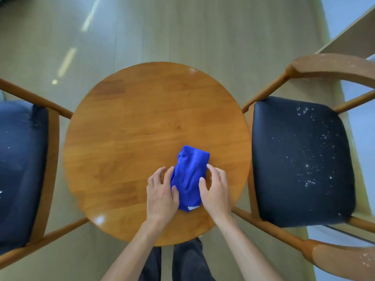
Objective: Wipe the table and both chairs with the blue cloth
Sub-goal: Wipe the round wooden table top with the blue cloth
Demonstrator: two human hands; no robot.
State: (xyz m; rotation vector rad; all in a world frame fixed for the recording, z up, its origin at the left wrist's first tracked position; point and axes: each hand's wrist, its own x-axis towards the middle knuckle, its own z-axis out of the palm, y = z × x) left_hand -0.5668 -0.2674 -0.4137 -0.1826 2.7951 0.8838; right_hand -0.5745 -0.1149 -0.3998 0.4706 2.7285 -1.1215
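A folded blue cloth [189, 177] lies on the round wooden table [142, 122], near its front edge. My left hand [161, 194] rests against the cloth's left side, thumb on the fabric, fingers loosely spread. My right hand [216, 188] touches the cloth's right side, thumb on top and fingers bent along its edge. A wooden chair with a dark seat [300, 161] stands to the right of the table, and white specks are scattered over its cushion. Another dark-seated chair [20, 169] stands to the left, with a few specks.
The right chair's curved wooden armrest [334, 65] and its front end [343, 260] carry white specks too. A pale shelf edge [353, 35] runs along the far right. My legs [186, 260] stand at the table's front edge on a light wood floor [182, 27].
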